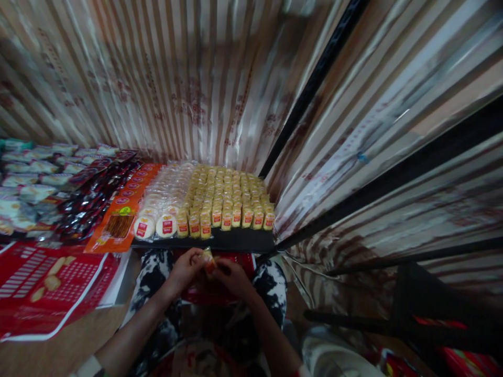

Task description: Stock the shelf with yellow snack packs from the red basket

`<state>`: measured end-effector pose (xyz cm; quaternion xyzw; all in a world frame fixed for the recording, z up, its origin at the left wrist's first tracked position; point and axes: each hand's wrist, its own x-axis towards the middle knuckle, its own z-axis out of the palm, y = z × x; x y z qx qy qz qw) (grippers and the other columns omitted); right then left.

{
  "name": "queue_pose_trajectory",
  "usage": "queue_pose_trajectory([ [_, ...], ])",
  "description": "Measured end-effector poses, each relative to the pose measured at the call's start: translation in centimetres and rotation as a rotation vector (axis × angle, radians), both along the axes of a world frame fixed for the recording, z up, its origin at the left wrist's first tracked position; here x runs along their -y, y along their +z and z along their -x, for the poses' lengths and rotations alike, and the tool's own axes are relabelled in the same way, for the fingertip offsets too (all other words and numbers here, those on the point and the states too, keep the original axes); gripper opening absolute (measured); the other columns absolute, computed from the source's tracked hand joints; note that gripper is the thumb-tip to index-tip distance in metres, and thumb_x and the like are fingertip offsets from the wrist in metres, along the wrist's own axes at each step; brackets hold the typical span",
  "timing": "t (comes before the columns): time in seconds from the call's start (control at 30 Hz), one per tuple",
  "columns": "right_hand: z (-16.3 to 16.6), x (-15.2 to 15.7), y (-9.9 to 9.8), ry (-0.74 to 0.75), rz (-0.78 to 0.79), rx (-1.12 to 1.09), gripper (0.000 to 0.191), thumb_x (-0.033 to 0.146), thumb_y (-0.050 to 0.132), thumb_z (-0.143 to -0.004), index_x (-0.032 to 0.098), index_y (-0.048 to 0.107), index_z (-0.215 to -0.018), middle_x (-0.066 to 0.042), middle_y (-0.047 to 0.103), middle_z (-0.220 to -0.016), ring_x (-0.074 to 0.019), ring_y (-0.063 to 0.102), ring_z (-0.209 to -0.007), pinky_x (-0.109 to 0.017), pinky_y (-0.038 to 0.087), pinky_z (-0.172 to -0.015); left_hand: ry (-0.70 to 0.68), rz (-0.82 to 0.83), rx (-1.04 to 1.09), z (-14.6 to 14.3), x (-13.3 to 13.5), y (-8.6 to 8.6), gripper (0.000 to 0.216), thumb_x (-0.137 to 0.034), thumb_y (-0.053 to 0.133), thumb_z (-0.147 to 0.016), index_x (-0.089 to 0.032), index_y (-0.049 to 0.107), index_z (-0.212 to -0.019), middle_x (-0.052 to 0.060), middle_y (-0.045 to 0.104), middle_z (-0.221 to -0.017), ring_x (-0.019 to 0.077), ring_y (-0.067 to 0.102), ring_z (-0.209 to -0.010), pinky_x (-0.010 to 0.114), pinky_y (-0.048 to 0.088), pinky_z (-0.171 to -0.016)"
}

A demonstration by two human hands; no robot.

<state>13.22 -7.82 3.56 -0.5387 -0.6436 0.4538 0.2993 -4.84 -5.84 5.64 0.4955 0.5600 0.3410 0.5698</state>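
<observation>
Hands — left hand (184, 270) and right hand (234, 278) | fingers curled closed | seemingly both pinching one small packet (208, 258)

The small packet (208, 259) pinched between left hand (184, 272) and right hand (234, 278) is glossy plastic film, like the yellow packets (228, 201) on the matt black shelf (236, 242). The striped sheeting (176, 78) behind shines (plastic or foil, hard to tell). The red carton (47, 288) looks smooth printed card, the trousers (153, 277) soft cloth
</observation>
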Motion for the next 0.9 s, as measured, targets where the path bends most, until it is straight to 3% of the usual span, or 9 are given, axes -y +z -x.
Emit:
queue_pose_trajectory([
  [0.17, -1.1, 0.1, 0.1, -0.086, -0.017, -0.006, 0.022, 0.027, 0.06, -0.076, 0.021, 0.065, -0.096, -0.003, 0.069, -0.092, -0.0184, 0.063, -0.084, -0.029, 0.049, -0.077, -0.015, -0.245, -0.33, -1.5, -0.5, 0.3, 0.027, -0.034, 0.059, -0.069, -0.019, 0.065, -0.09, 0.002, 0.06, -0.08, 0.0148, 0.055, -0.069, 0.026, 0.045, -0.067],
  [0.4, -2.7, -0.7, 0.6, -0.173, -0.129, 0.051, 0.021, 0.03, 0.054, -0.081, 0.021, 0.065, -0.096, -0.004, 0.067, -0.093, -0.019, 0.061, -0.088, -0.03, 0.048, -0.081, -0.045, -0.347, -0.335, -4.5, -1.9, 1.5, 0.034, -0.025, 0.049, -0.076, -0.019, 0.058, -0.108, 0.006, 0.063, -0.101, 0.0147, 0.059, -0.074, 0.028, 0.046, -0.077],
  [0.57, -3.5, -1.2, 0.8, -0.422, -0.316, 0.142, 0.03, 0.032, 0.051, -0.082, 0.018, 0.057, -0.109, -0.01, 0.061, -0.102, -0.0185, 0.06, -0.081, -0.033, 0.049, -0.079, -0.045, -0.409, -0.375, -6.6, -3.5, 2.3, 0.038, -0.029, 0.046, -0.08, -0.016, 0.051, -0.116, 0.006, 0.063, -0.102, 0.0131, 0.058, -0.065, 0.029, 0.048, -0.075],
  [0.7, -3.8, -1.4, 1.2, -0.586, -0.445, 0.166, 0.024, 0.032, 0.046, -0.085, 0.017, 0.055, -0.101, -0.011, 0.057, -0.098, -0.0174, 0.058, -0.073, -0.032, 0.051, -0.07, -0.115, -0.499, -0.426, -8.5, -5.0, 3.2, 0.032, -0.026, 0.044, -0.084, -0.018, 0.05, -0.114, 0.007, 0.061, -0.11, 0.0167, 0.061, -0.084, 0.032, 0.047, -0.084],
  [0.8, -4.1, -1.5, 1.2, -0.575, -0.531, 0.179, 0.018, 0.031, 0.045, -0.085, 0.019, 0.056, -0.093, -0.01, 0.057, -0.094, -0.0201, 0.057, -0.086, -0.034, 0.05, -0.077, -0.149, -0.541, -0.478, -9.8, -5.7, 3.6, 0.03, -0.022, 0.043, -0.084, -0.018, 0.051, -0.114, 0.007, 0.059, -0.114, 0.0193, 0.056, -0.105, 0.032, 0.043, -0.092],
  [0.9, -4.3, -1.5, 0.9, -0.535, -0.544, 0.184, 0.017, 0.028, 0.045, -0.086, 0.02, 0.057, -0.095, -0.01, 0.058, -0.096, -0.0209, 0.056, -0.092, -0.036, 0.049, -0.082, -0.18, -0.546, -0.524, -10.6, -5.6, 3.7, 0.031, -0.02, 0.042, -0.085, -0.019, 0.051, -0.114, 0.007, 0.06, -0.114, 0.0194, 0.056, -0.105, 0.03, 0.043, -0.091],
])
